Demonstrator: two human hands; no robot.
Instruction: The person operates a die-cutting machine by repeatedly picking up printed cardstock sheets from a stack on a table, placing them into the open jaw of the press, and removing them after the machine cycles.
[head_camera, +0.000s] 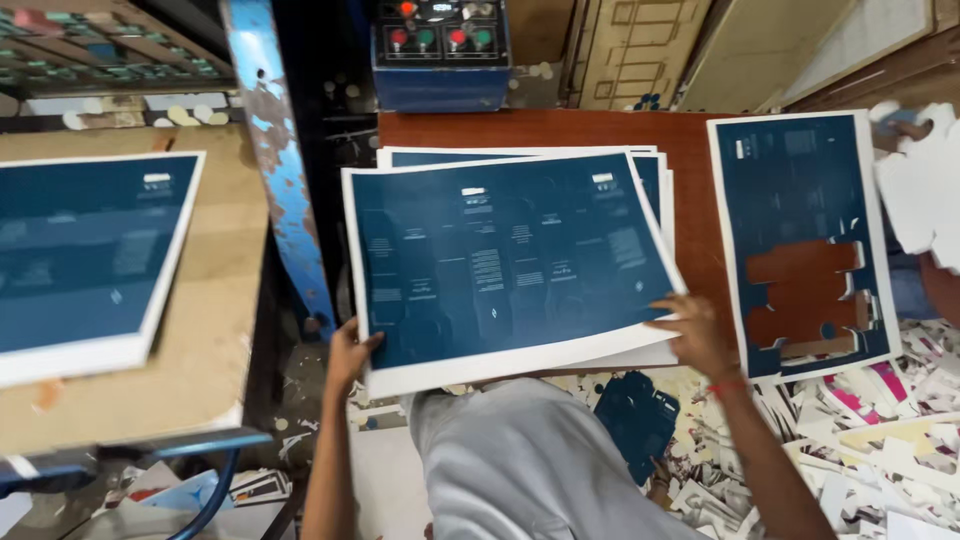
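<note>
A large dark blue printed sheet (505, 265) with white borders is lifted slightly above a stack of like sheets (655, 185) on a reddish-brown table (690, 210). My left hand (350, 355) grips the sheet's lower left edge. My right hand (690, 330) holds its lower right edge, thumb on top. The sheet is tilted, its left side lower.
To the right lies a blue sheet with a cut-out hole (805, 250). Another blue sheet (80, 260) rests on a wooden board at the left. A blue control box with coloured buttons (440, 50) stands behind the table. Paper offcuts (880, 440) litter the floor.
</note>
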